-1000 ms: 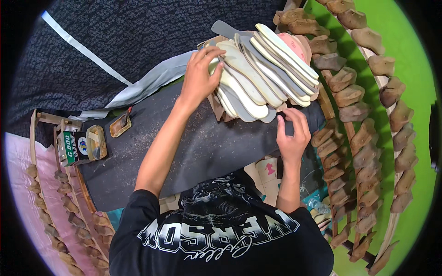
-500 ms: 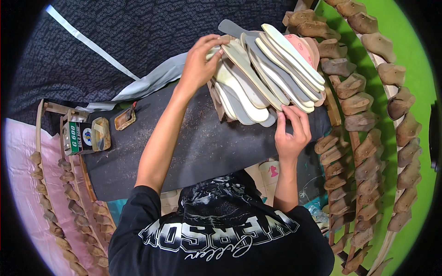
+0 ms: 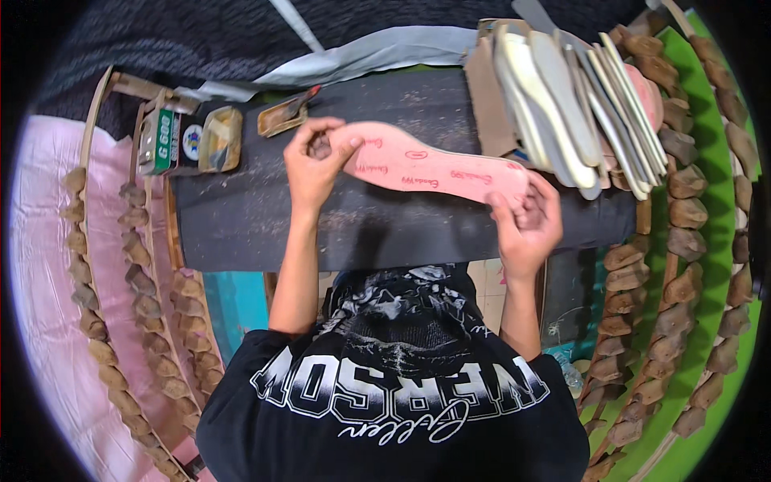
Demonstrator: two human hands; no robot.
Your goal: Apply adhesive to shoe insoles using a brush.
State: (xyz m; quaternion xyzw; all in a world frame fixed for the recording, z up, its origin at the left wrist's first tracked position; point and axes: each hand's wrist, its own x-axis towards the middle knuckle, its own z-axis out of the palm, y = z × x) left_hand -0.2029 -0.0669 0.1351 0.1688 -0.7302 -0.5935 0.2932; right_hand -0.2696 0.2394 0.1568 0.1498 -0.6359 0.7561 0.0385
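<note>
A pink insole [image 3: 430, 167] with red markings is held up level over the dark table, stretched between my two hands. My left hand [image 3: 317, 157] grips its wide left end, thumb on top and fingers beneath. At the narrower right end my right hand [image 3: 524, 221] pinches it between thumb and fingers. To the right, many more insoles [image 3: 546, 96] in white, cream and grey stand in a leaning row in a cardboard box [image 3: 487, 96].
On the table [image 3: 385, 233], scattered with shavings, a small tray [image 3: 281, 119] holds a red-handled tool. Beside it stand a green and black can [image 3: 165, 149] and a yellowish container [image 3: 219, 140]. Racks of wooden shoe lasts [image 3: 683, 209] flank both sides.
Both hands have left the row of insoles and moved left, carrying a pink insole out over the table. The view has shifted, so the row now appears farther right.
</note>
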